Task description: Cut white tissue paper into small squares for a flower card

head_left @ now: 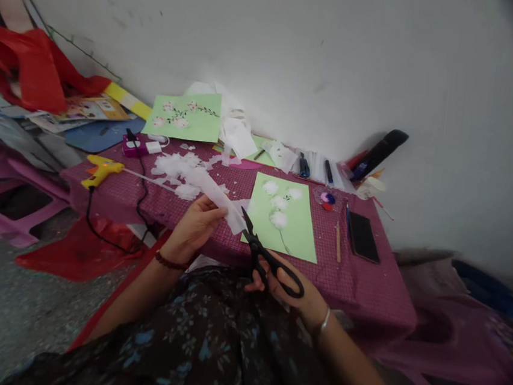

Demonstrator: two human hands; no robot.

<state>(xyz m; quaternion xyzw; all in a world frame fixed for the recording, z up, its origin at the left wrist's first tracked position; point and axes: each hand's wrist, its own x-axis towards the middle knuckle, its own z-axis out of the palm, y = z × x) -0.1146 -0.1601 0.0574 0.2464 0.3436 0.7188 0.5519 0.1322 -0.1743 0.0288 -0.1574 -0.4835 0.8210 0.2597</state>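
Between the thumb and fingers of my left hand is a strip of thin white paper, which slants down to the right. My right hand has its fingers through the handles of black scissors. Their blades stand slightly apart beside the strip's lower right end; whether they touch it I cannot tell. Just beyond lies a green sheet with white paper blossoms and a drawn stem. A heap of torn white paper pieces sits behind my left hand.
A yellow glue gun with a black cord lies at the table's left edge, near a purple power strip. Another green sheet with pink flowers leans at the back. On the right are a phone, a wooden stick and paint pots.
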